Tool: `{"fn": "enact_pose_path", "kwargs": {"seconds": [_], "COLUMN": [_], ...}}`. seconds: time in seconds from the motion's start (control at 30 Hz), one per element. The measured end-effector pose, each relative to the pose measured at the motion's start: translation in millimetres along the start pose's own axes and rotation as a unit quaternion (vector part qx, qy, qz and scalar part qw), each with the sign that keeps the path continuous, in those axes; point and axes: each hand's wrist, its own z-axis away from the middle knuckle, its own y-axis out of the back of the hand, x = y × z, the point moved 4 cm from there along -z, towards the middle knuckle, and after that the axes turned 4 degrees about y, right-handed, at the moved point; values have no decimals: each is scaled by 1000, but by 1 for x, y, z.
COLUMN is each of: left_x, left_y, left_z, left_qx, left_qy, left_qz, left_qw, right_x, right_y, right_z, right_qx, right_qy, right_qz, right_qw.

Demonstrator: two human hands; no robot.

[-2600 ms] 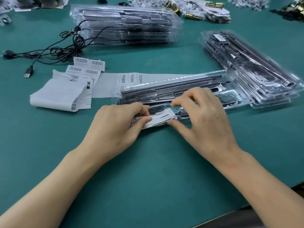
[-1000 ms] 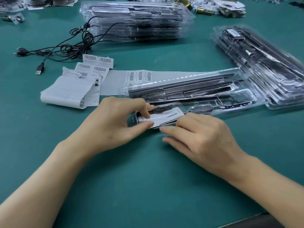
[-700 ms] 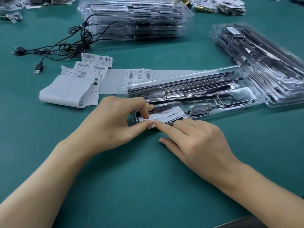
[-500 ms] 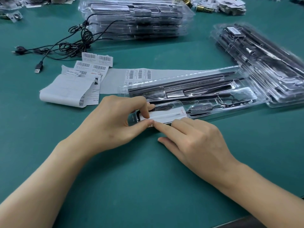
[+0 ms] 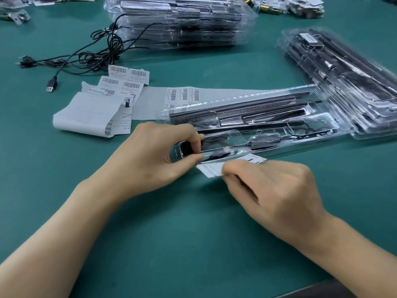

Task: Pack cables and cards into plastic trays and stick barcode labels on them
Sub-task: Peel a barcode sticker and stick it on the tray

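Observation:
A long clear plastic tray [image 5: 257, 117] lies across the green table, with black bars and a coiled black cable inside it. My left hand [image 5: 150, 155] pinches the tray's near left end between thumb and fingers. My right hand [image 5: 272, 190] has its fingers curled round a white card [image 5: 211, 169], which sticks out at the tray's front edge, half under it. Barcode labels [image 5: 129, 77] lie on white backing sheets to the left behind the tray.
A stack of filled clear trays [image 5: 178, 20] stands at the back. A second stack [image 5: 348, 87] lies to the right, touching the open tray. Loose black USB cables [image 5: 86, 59] sprawl at the back left. A curled backing paper [image 5: 86, 114] lies left.
The white card lay on the tray's near compartment under my fingers. Now my right hand has drawn it toward me and down, so it sits at the tray's front edge.

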Motion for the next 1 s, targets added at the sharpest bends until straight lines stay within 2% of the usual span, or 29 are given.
{"fn": "enact_pose_path", "kwargs": {"seconds": [0.07, 0.1, 0.17, 0.27, 0.33, 0.4, 0.47, 0.53, 0.63, 0.8, 1.0], "left_x": [-1, -2, -2, -1, -2, -2, 0, 2, 7, 22, 30], "left_y": [0, 1, 0, 0, 0, 0, -1, -1, -2, -12, -20], "left_z": [0, 0, 0, -1, -1, -1, -1, 0, 1, 2, 0], "left_qx": [2, 4, 6, 5, 8, 13, 20, 25, 27, 82, 108], "left_qy": [1, 3, 5, 8, 13, 10, 1, -9, -19, -42, -72], "left_qz": [-4, -5, -8, -11, -13, -16, -24, -31, -45, -170, -181], "left_qw": [1000, 1000, 1000, 1000, 1000, 1000, 1000, 999, 998, 981, 975], "right_x": [-1, -2, -1, 7, 11, 14, 13, 11, 7, 4, -2], "right_y": [8, 9, 8, 1, -3, -2, -1, -2, -10, -21, -30], "right_z": [10, 14, 21, 33, 39, 42, 40, 37, 31, 19, 11], "right_qx": [-30, -40, -31, -2, 19, 36, 8, -31, -48, -24, 39], "right_qy": [-103, -181, -354, -550, -627, -659, -659, -654, -658, -665, -673], "right_qz": [-105, -185, -330, -408, -433, -456, -485, -501, -511, -551, -608], "right_qw": [989, 965, 875, 729, 647, 597, 574, 566, 551, 503, 418]}}
